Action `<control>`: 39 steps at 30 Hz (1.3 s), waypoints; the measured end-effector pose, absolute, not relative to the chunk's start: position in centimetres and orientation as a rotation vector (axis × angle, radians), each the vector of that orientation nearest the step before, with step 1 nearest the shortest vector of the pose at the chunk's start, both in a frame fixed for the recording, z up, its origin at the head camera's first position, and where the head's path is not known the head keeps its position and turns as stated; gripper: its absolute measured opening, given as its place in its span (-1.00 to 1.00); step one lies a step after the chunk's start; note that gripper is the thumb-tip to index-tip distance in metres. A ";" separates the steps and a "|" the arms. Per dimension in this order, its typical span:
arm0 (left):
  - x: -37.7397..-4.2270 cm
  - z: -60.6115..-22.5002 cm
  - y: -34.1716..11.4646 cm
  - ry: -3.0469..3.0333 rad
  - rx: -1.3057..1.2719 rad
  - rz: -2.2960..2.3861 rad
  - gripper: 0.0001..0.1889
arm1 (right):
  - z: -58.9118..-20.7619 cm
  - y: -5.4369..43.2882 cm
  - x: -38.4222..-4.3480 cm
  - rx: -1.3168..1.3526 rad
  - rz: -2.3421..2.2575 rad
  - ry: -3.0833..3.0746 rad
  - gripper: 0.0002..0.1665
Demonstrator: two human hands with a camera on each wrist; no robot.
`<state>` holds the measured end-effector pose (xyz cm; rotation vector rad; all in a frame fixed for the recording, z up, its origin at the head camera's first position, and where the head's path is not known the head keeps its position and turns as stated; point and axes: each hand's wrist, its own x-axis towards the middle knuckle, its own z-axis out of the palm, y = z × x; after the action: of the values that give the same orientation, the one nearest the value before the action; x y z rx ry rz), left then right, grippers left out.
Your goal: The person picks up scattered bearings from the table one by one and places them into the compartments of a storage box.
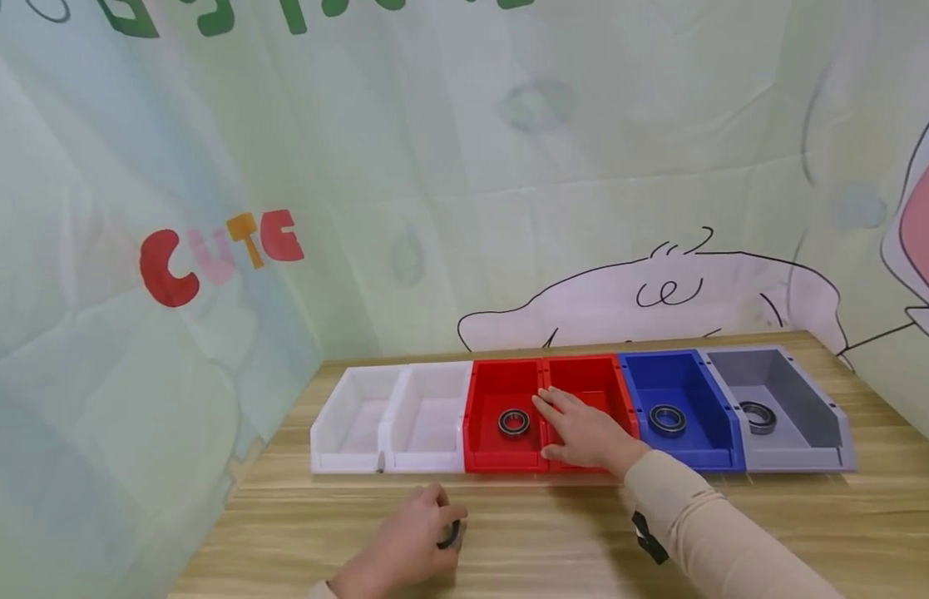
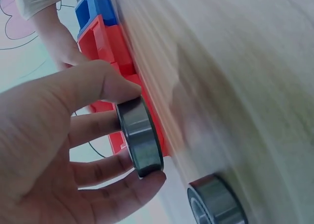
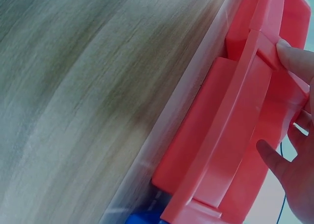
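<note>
My left hand (image 1: 412, 541) pinches a ball bearing (image 2: 141, 135) between thumb and fingertips, held on edge in front of the bins. A second bearing (image 2: 218, 202) stands close by in the left wrist view. Over the two red bins, my right hand (image 1: 587, 433) spreads its fingers and holds nothing; its fingertips are at the wall between them. Inside the left red bin (image 1: 505, 459) lies a bearing (image 1: 503, 425). The right red bin (image 1: 584, 370) is partly hidden under my right hand.
Two white bins (image 1: 348, 462) adjoin the red ones on the left. To the right are a blue bin (image 1: 707, 459) with a bearing (image 1: 654, 422) and a grey bin (image 1: 801, 457) with another bearing (image 1: 768, 423). All stand in a row on the wooden table (image 1: 284, 532), before a printed cloth.
</note>
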<state>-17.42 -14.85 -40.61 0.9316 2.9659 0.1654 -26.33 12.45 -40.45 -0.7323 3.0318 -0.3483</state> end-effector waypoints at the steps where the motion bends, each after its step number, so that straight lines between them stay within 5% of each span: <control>1: -17.4 -40.5 -14.9 2.969 0.940 0.164 -0.59 | -40.5 12.5 -26.3 -0.733 -0.349 3.031 -0.05; 13: -19.3 -37.6 -15.8 3.150 1.064 0.163 -0.63 | -40.6 12.7 -26.2 -0.750 -0.358 3.029 -0.05; 25: -24.2 -36.3 -16.4 3.192 0.875 0.127 -0.74 | -40.6 12.8 -26.4 -0.740 -0.378 3.017 -0.06; 39: -29.4 -37.0 -15.6 3.085 0.707 0.188 -0.63 | -40.7 12.4 -26.4 -0.726 -0.430 3.000 -0.05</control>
<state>-29.44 -15.56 -37.01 0.7072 3.0851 0.1884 -26.39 12.42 -40.66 -0.7257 2.9996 -0.4299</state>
